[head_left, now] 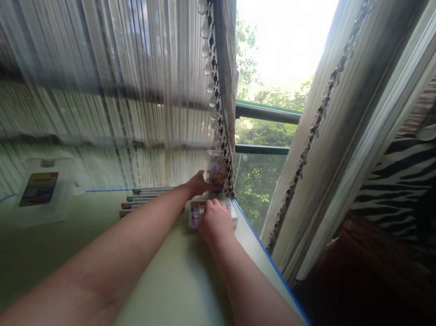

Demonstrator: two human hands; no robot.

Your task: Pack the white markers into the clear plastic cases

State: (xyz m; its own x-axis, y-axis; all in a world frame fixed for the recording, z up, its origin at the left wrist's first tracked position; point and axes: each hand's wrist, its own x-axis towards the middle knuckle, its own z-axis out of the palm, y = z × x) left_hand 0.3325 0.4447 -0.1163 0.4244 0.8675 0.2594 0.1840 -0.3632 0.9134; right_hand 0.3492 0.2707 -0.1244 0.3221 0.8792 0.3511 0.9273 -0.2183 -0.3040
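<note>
At the far corner of the table a small clear plastic box holds small coloured pieces too blurred to name. Its clear lid, with a yellow and dark label, stands upright behind it. My left hand is at the lid's left edge, thumb across its front and fingers partly behind it. Over the box lies my right hand, fingers curled down into or onto the contents; whatever they grip is hidden. Just left of my left forearm, several markers lie side by side, partly covered by that arm.
A translucent plastic case with a dark label rests on the left of the pale green table. Blue edging runs along its right side. String curtains with beaded trim hang at the back; a balcony railing shows outside.
</note>
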